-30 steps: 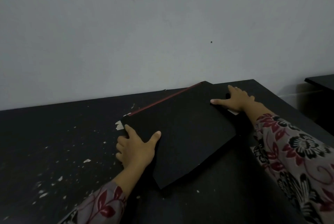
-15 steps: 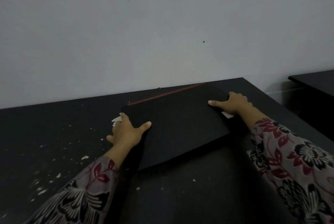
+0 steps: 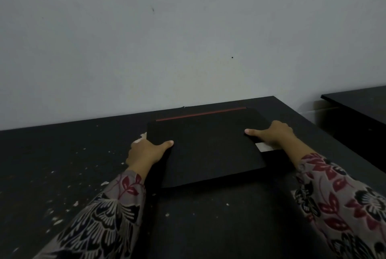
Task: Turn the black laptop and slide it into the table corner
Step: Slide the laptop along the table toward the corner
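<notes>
Both hands, the left hand and right hand, are gripping the black laptop's side edges, sliding it toward the surface corner at 1 o'clock.

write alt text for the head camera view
Two hands grip a closed black laptop by its sides, left hand and right hand, on a paint-flecked black table near the wall. Its red strip runs along the far edge.

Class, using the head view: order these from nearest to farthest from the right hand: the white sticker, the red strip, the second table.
From the right hand:
1. White sticker, on the laptop beside the hand.
2. Red strip, along the laptop's far edge.
3. Second table, far right.
</notes>
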